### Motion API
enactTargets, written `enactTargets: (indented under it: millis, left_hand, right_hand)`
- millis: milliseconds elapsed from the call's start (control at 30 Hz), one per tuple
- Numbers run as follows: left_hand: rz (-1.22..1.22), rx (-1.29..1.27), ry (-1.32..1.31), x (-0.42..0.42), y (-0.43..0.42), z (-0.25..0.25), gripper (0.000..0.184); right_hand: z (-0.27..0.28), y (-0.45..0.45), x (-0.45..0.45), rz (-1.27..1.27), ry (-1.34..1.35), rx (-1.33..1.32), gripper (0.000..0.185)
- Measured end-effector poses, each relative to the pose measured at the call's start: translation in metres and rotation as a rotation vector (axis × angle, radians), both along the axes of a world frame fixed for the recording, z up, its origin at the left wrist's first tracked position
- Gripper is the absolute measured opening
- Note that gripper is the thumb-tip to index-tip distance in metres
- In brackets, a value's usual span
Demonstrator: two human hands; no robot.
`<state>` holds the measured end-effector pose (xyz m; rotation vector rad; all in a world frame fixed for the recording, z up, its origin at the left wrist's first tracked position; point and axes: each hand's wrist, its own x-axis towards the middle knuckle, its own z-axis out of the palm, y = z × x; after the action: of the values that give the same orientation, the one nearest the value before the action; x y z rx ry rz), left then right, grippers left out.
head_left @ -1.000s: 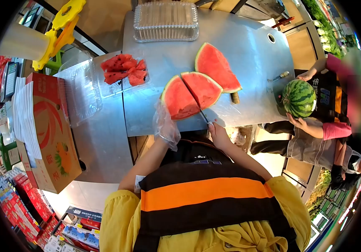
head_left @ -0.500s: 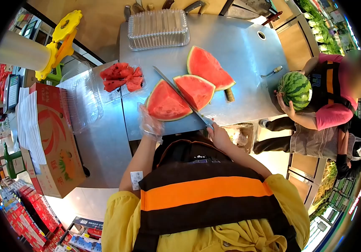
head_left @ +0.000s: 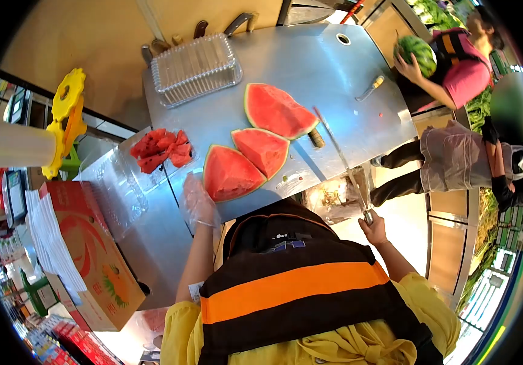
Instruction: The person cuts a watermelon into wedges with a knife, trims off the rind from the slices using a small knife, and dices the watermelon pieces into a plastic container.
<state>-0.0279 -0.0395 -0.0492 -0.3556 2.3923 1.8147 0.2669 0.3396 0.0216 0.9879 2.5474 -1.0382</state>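
Observation:
My left hand (head_left: 199,204), in a clear plastic glove, is at the left edge of a large watermelon wedge (head_left: 231,176), its fingers stretched out. A smaller watermelon piece (head_left: 262,149) lies against that wedge, and another large wedge (head_left: 278,111) lies behind it. My right hand (head_left: 372,229) grips the handle of a long knife (head_left: 351,173). The blade points up and away, beyond the table's front edge and to the right of the fruit. Red watermelon chunks (head_left: 159,149) sit in a clear tray left of my gloved hand.
A clear plastic container (head_left: 196,70) stands at the back of the metal table (head_left: 340,79). A small knife (head_left: 371,88) lies on the right. A co-worker (head_left: 456,64) holds a whole watermelon (head_left: 415,56). On the left is a cardboard box (head_left: 91,255); a lined bin (head_left: 334,198) stands below the table edge.
My right hand has drawn the knife from between the watermelon pieces and moved it right. My left hand stays by the wedge. The view has shifted, and the co-worker with the watermelon appears farther back.

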Motion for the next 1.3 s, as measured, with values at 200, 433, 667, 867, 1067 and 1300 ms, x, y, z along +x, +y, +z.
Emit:
enactTargets:
  millis: [200,433,667,867,1067,1300]
  left_hand:
    - [-0.456,-0.682,0.84,-0.067,0.038,0.026,0.042]
    - [-0.104,0.255,-0.546,-0.144,0.193,0.118,0.052]
    - [-0.263,0.575,-0.441,-0.168,0.213,0.035,0.047]
    - [-0.113,0.578,-0.604,-0.159,0.229,0.042,0.038]
    - [-0.907,-0.687,0.161,-0.101,0.25,0.101,0.039]
    - [-0.373,-0.487,0.127,-0.05,0.285,0.057,0.059]
  right_hand:
    - [-0.039,-0.048,-0.126,-0.253,0.359,-0.28,0.019]
    - [-0.075,-0.018,-0.249,-0.518,0.475,-0.976,0.036]
    - [-0.102,0.081,-0.322,-0.534,0.579,-0.948,0.032]
    - [-0.076,0.135,-0.315,-0.345,0.551,-0.765,0.033]
    - [-0.071,0.127,-0.271,-0.165,0.523,-0.75,0.037]
    - [-0.029,0.126,-0.197,0.084,0.398,-0.122,0.044]
